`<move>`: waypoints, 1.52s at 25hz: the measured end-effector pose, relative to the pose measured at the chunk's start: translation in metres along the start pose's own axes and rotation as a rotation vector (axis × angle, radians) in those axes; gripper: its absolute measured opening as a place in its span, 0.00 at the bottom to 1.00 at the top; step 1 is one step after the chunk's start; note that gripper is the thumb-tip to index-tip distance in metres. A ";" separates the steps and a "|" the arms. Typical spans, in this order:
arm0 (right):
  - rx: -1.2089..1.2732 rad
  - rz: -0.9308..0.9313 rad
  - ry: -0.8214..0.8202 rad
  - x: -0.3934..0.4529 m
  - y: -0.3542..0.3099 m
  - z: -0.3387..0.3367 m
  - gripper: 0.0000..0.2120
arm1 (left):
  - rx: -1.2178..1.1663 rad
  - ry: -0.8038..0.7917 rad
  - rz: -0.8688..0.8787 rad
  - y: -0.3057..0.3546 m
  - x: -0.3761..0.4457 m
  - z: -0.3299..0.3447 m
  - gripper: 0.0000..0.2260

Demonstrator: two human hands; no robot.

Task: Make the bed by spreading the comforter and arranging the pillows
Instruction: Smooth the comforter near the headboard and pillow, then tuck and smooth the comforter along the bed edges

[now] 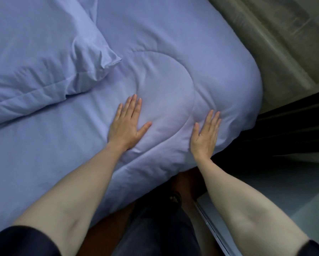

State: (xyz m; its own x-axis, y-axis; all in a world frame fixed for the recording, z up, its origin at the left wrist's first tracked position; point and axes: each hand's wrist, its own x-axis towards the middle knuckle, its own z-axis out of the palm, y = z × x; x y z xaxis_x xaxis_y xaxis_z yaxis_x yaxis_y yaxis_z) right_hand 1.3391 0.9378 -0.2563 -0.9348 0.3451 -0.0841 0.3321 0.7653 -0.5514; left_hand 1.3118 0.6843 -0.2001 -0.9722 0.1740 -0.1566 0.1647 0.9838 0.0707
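A pale blue quilted comforter [169, 58] covers the bed and folds over its rounded corner at the right. A matching blue pillow [36, 58] lies on top at the upper left. My left hand [126, 124] lies flat on the comforter with fingers straight and thumb spread. My right hand [206, 133] presses flat on the comforter close to the bed's near edge, fingers straight and together. A curved stitch line runs between the two hands.
A beige wall or curtain [277, 43] runs along the bed's right side. Below it is a dark gap [284, 133] and a pale floor [288, 185]. My legs and a sandalled foot [175, 197] stand on brown floor at the bed's near edge.
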 end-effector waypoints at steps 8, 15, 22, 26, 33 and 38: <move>-0.358 -0.108 -0.444 -0.021 0.014 -0.076 0.31 | -0.073 -0.182 -0.115 0.005 -0.070 -0.029 0.40; -0.628 -0.584 -0.459 -0.048 -0.097 -0.137 0.31 | -0.127 -0.183 -0.277 -0.028 -0.172 -0.096 0.33; -0.683 -0.999 -0.486 -0.137 -0.254 -0.116 0.33 | -0.138 -0.088 -0.608 -0.126 -0.319 -0.162 0.29; -0.662 -1.242 -0.508 -0.224 -0.346 -0.082 0.34 | -0.147 -0.046 -0.831 -0.183 -0.432 -0.180 0.29; -0.666 -1.542 -0.574 -0.437 -0.465 -0.014 0.34 | -0.240 -0.010 -1.126 -0.273 -0.645 -0.172 0.30; -0.632 -1.665 -0.634 -0.583 -0.509 0.033 0.34 | -0.280 0.022 -1.254 -0.317 -0.770 -0.164 0.30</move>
State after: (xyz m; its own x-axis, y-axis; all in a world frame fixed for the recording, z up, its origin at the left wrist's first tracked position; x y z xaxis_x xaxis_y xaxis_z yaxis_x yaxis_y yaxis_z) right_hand 1.7107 0.3290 0.0457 -0.1613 -0.9682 -0.1914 -0.9835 0.1737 -0.0499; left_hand 1.9811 0.2309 0.0592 -0.4387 -0.8631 -0.2502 -0.8982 0.4301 0.0911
